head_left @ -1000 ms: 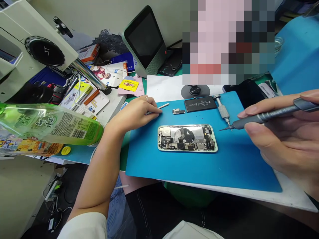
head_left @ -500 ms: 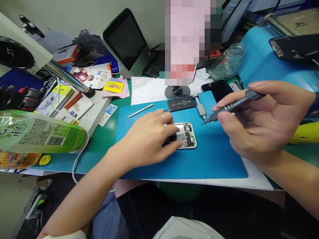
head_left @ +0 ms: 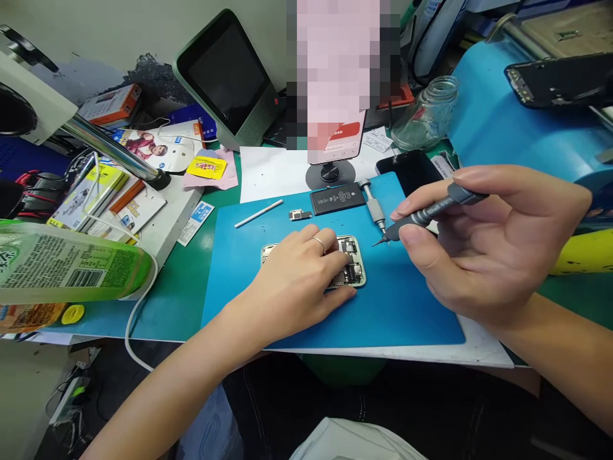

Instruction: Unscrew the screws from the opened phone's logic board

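An opened phone [head_left: 355, 259] lies on the blue mat, its inner parts showing at the right end. Across its middle rests my left hand [head_left: 306, 268], a ring on one finger. The thumb is along the phone's lower edge and the bent fingers are over its inside, which they partly hide. My right hand [head_left: 498, 236] grips a dark precision screwdriver [head_left: 431, 209] between thumb and fingers. Its thin tip hangs just right of the phone, apart from it. Beyond the phone lie a small metal phone part [head_left: 300, 215], a black battery [head_left: 338, 199] and a second, grey screwdriver [head_left: 375, 207].
A white stick [head_left: 259, 213] lies on the blue mat [head_left: 407, 319]. Behind stand a phone on a round stand [head_left: 330, 174], a glass jar [head_left: 426, 115] and a screen device [head_left: 230, 76]. A green-labelled bottle [head_left: 71, 265] and a white cable [head_left: 143, 306] are at left.
My left hand has settled lower onto the phone, uncovering the phone's left end and the small metal part. The right hand still holds the screwdriver. The whole view has shifted slightly.
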